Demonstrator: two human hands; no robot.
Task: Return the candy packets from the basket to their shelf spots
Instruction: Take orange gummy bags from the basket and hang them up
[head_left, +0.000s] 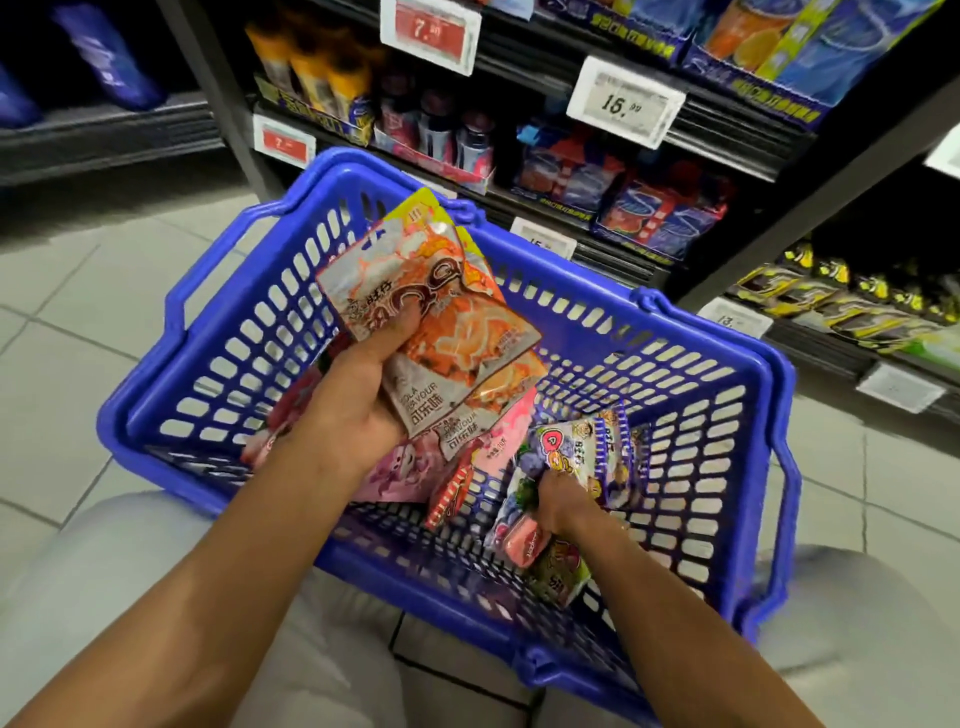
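Observation:
A blue plastic basket (691, 395) sits on the tiled floor in front of me. My left hand (358, 384) holds a small stack of orange cola-flavour candy packets (457, 317) above the basket's middle, thumb pressed on the top one. My right hand (558, 499) reaches into the basket and grips a purple grape candy packet (582, 447). Pink candy packets (400, 467) lie on the basket floor under my left hand, with a red-striped packet (449, 493) beside them. A small pink tin (522, 538) and a green packet (556, 577) lie near my right wrist.
Dark shelves (727, 135) stand just behind the basket, with blue and red snack bags (660, 208), yellow-black packets (831, 301) at lower right and white price tags (623, 101). My knees in grey trousers (104, 571) flank the basket's near edge.

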